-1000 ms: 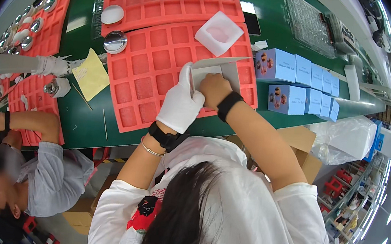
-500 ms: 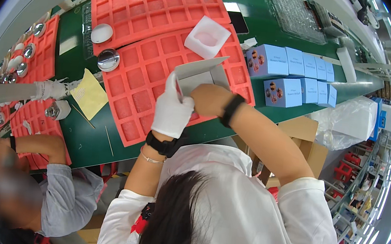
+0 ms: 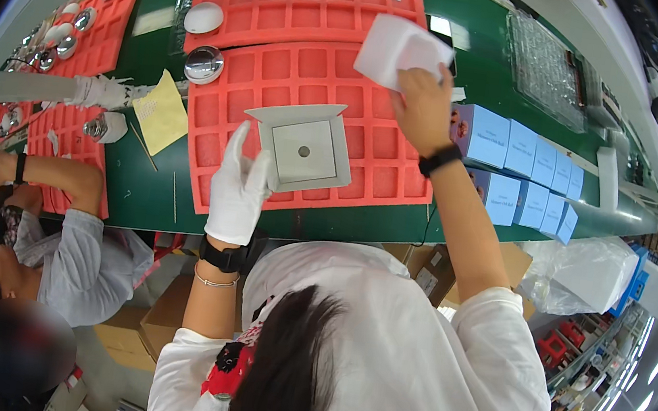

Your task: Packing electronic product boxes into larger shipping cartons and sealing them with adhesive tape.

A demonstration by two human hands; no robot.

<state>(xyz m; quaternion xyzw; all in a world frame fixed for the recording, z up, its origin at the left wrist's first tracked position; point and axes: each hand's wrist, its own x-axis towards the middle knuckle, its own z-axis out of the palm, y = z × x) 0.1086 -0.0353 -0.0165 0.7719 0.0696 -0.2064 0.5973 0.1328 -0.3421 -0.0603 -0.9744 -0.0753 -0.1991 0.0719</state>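
My left hand (image 3: pixel 239 194), in a white glove, is beside an open box (image 3: pixel 331 175) with its fingers apart. Its thumb side seems to touch the box's left edge. The box is grey-white inside, with a raised flap and a small round dark spot on its bottom, and lies on the nearer red foam tray (image 3: pixel 266 66). Bare and farther to the right, my right hand (image 3: pixel 425 112) grips a white foam block (image 3: pixel 386 50) with a rounded hollow. The block is tilted and held off the tray's far right part. My right fingertips are partly inside the hollow.
Two rows of blue boxes (image 3: pixel 485 136) stand at right. A silver dome (image 3: pixel 204 65) and a white round piece (image 3: pixel 203 18) sit by the trays' left edge, near a yellow paper (image 3: pixel 161 109). Clear plastic trays (image 3: pixel 544 64) lie far right. A co-worker (image 3: pixel 87 259) sits at left.
My right hand has left the box and moved up and right to take hold of the foam block. My left hand has loosened its grip on the box, which now lies flatter on the tray.
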